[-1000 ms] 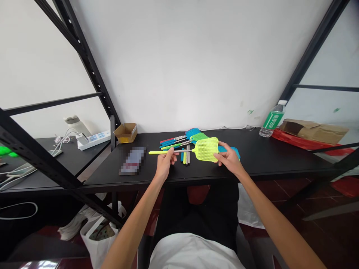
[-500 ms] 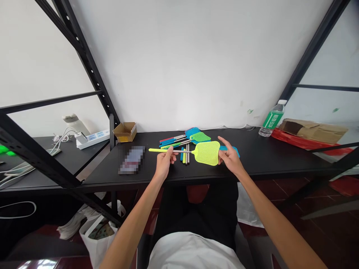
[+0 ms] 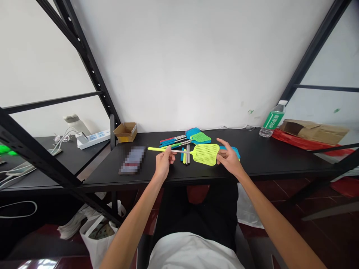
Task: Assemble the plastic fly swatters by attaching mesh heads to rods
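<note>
A yellow-green fly swatter (image 3: 206, 154) lies level across both hands above the black table, its perforated head to the right. My left hand (image 3: 165, 160) is closed around the metal rod near the yellow handle. At the other end, my right hand (image 3: 229, 158) pinches the head's right edge, index finger raised. Behind it lies a pile of swatters with blue, red and green parts; a green swatter head (image 3: 201, 137) is on top. Loose metal rods (image 3: 188, 158) and a blue handle (image 3: 182, 154) lie beneath the held rod. A blue swatter head (image 3: 235, 152) is partly hidden behind my right hand.
A blurred phone-like item (image 3: 132, 160) lies left on the table (image 3: 269, 157), with a small open cardboard box (image 3: 125, 133) behind it. At the right stand a water bottle (image 3: 273, 119) and a brown carton (image 3: 314, 130) on red plastic. Black frame posts flank the table.
The yellow-green swatter has shifted slightly left, and its head end has dipped a little. Both hands keep their hold on it.
</note>
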